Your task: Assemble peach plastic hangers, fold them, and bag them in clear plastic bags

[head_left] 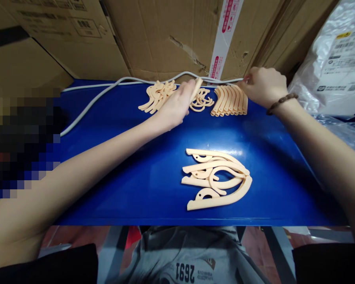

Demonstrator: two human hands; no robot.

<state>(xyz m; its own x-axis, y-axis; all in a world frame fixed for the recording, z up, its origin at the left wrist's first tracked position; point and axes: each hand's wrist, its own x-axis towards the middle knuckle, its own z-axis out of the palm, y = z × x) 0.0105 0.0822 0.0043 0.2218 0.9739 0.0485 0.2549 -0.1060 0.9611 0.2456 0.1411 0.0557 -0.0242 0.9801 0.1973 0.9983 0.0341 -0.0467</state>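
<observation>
My left hand (177,103) is closed around a beige plastic hanger arm (196,89), held tilted above a small pile of beige hooks (201,99). Left of that hand lies a heap of curved beige pieces (157,94). My right hand (265,86) is closed, fingertips together, just past the right end of a neat row of hanger arms (230,100); what its fingers hold, if anything, is hidden. Nearer to me, two folded beige hangers (219,197) lie together on the blue table (130,185), their hook and arms overlapping.
A pale cable (97,103) runs along the back of the table, behind the pieces. Large cardboard boxes (165,43) stand against the far edge. At the right is a bubble-wrapped package (334,67) with a label. My lap shows below the front edge.
</observation>
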